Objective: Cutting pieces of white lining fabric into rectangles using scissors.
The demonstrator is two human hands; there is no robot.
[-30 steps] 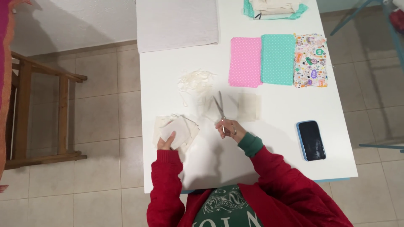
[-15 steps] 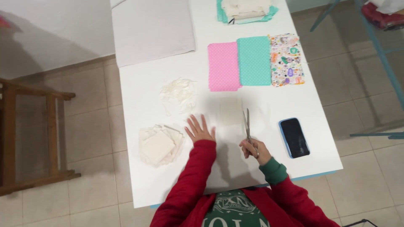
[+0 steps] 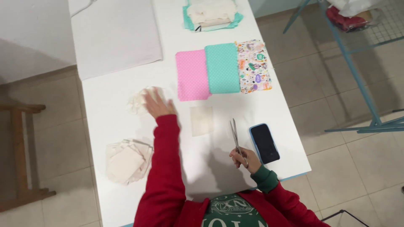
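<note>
My left hand (image 3: 156, 105) reaches across the white table (image 3: 229, 107) with fingers spread, resting on a small heap of cream fabric scraps (image 3: 139, 101). My right hand (image 3: 245, 159) grips the handles of metal scissors (image 3: 235, 135), blades shut and pointing away from me. A cream fabric rectangle (image 3: 201, 120) lies flat between the two hands. At the near left sits a stack of cut cream squares (image 3: 127, 161).
Pink (image 3: 192, 75), teal (image 3: 222, 68) and patterned (image 3: 253, 66) fabric pieces lie side by side farther back. A dark phone (image 3: 264, 143) lies near the right edge. A large white cloth (image 3: 114, 35) and a folded fabric pile (image 3: 212, 13) occupy the far end. Wooden chair (image 3: 19, 155) stands left, blue metal rack (image 3: 357, 63) right.
My left hand moved from the stack of squares, past the cream rectangle, out to the scrap heap. The right hand with the scissors shifted right, toward the phone.
</note>
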